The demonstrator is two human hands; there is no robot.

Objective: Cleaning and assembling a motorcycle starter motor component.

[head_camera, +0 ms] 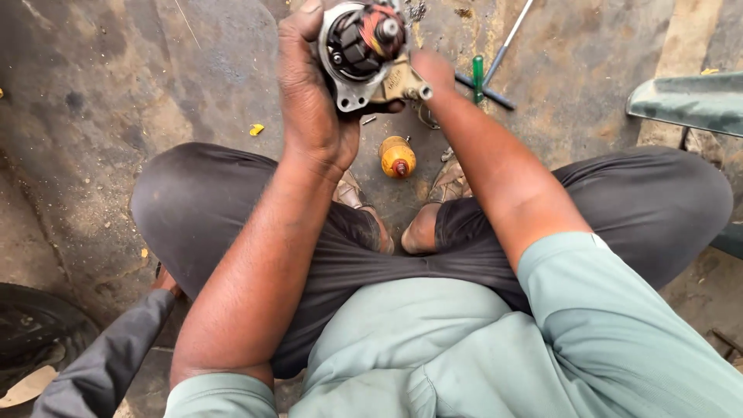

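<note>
I sit cross-legged on a dirty concrete floor and hold a metal motor housing up in front of me; its open end shows dark windings and a reddish core. My left hand wraps around its left side. My right hand grips the brass-coloured lug on its lower right. An orange cylindrical part lies on the floor between my feet, below the housing.
A green-handled screwdriver and a thin metal rod lie on the floor beyond my right hand. Another person's grey sleeve reaches in at lower left. A dark metal edge juts in at the right.
</note>
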